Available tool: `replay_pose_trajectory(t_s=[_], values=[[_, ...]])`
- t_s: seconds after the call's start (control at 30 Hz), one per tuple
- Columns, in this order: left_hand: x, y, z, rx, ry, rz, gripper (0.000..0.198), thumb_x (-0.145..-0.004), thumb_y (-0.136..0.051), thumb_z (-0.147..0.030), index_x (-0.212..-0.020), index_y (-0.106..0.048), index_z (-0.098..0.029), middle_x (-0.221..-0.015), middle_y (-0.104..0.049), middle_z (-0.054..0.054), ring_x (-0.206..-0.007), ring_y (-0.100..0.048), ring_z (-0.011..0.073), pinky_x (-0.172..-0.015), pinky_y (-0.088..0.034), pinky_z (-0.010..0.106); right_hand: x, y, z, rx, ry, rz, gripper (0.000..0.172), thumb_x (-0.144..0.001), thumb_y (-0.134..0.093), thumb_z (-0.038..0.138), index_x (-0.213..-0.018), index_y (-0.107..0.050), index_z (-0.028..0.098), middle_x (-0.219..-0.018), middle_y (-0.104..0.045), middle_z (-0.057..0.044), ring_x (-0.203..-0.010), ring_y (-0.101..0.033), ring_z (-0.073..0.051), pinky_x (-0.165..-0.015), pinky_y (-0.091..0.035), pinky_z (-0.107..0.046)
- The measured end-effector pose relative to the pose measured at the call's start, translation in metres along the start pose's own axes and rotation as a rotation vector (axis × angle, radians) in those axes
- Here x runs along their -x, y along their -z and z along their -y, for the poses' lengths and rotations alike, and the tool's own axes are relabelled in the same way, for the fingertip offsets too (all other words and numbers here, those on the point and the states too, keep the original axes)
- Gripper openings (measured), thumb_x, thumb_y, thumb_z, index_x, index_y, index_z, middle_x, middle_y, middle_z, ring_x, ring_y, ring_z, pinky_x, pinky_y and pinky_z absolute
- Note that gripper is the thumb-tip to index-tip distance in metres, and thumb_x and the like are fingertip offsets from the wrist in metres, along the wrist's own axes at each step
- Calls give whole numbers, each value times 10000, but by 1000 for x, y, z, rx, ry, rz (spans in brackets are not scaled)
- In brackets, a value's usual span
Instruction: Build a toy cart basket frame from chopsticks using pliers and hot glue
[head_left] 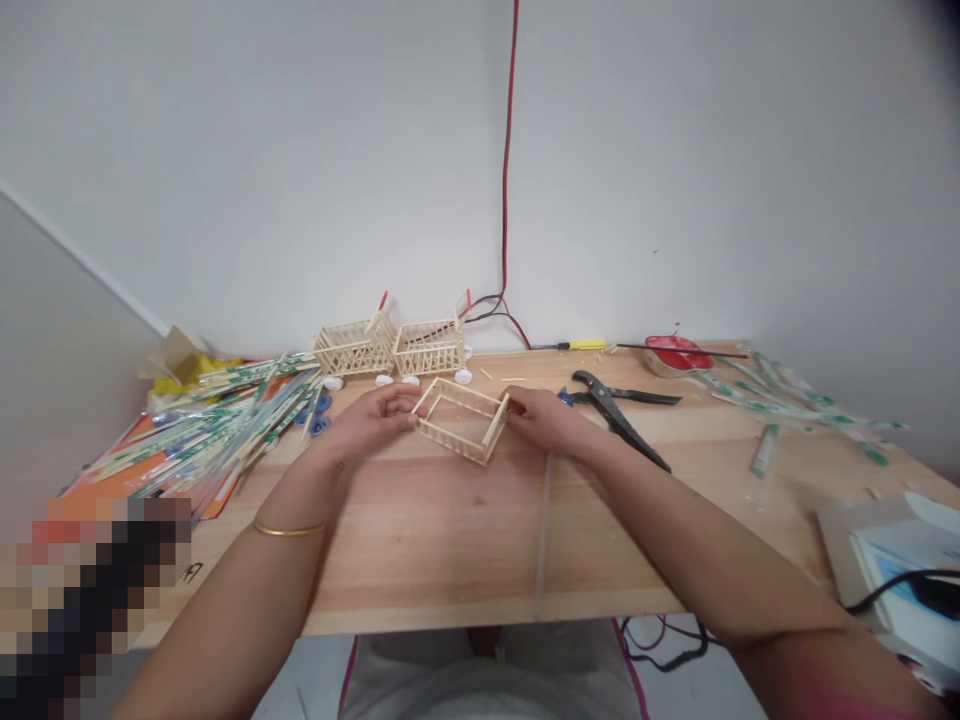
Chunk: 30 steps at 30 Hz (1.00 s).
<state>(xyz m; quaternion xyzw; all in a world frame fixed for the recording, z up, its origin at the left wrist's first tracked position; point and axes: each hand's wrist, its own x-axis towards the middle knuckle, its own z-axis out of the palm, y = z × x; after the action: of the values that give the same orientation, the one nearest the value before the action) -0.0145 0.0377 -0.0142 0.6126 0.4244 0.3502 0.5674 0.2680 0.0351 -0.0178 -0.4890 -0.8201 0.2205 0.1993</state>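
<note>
A small rectangular frame of thin wooden sticks is held just over the middle of the wooden table, tilted a little. My left hand grips its left corner between thumb and fingers. On the opposite side, my right hand pinches the right corner, its fingertips partly hidden behind the frame. Behind my hands stand two little stick-built carts, a left cart and a right cart, both with white wheels and red-tipped handles. Black pliers lie to the right of my right hand.
Wrapped sticks are heaped at the left beside blue rings. A yellow-handled tool, a red-lined dish and torn wrappers lie toward the back right. An open white box occupies the right edge. A red cable hangs down the wall.
</note>
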Motion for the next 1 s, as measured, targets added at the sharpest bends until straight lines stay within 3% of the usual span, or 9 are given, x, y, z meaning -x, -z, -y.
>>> replay_pose_trajectory(t_s=[0.33, 0.63, 0.87, 1.0], values=[[1, 2, -2, 67, -6, -94, 465, -664, -750, -302, -1087, -596, -185, -922, -710, 79, -842, -659, 189, -728, -497, 299, -1, 0, 2, -92, 2, -48, 108, -785, -498, 231, -702, -528, 169, -657, -542, 13, -631, -475, -120, -581, -318, -227], [3, 3, -8, 238, -21, -215, 417, -656, -760, -316, -1029, -637, -178, -943, -700, 59, -811, -642, 151, -729, -504, 282, 0, 9, 7, -679, -4, 104, 163, -764, -602, 322, -792, -568, 165, -763, -633, -14, -709, -577, -117, -707, -427, -256], [3, -3, -6, 244, 104, -145, 391, -668, -751, -333, -997, -633, -158, -857, -674, 53, -778, -640, 144, -724, -516, 299, 2, 10, 10, -1068, -192, 101, 256, -684, -726, 363, -818, -624, 170, -717, -617, 5, -597, -548, -74, -596, -428, -210], [3, -7, -3, 260, 89, -109, 435, -659, -752, -352, -1033, -619, -174, -1019, -654, 84, -877, -640, 173, -796, -504, 329, 3, 12, 15, -1215, -270, 105, 238, -667, -754, 328, -786, -645, 153, -683, -616, 9, -579, -556, -61, -566, -419, -188]])
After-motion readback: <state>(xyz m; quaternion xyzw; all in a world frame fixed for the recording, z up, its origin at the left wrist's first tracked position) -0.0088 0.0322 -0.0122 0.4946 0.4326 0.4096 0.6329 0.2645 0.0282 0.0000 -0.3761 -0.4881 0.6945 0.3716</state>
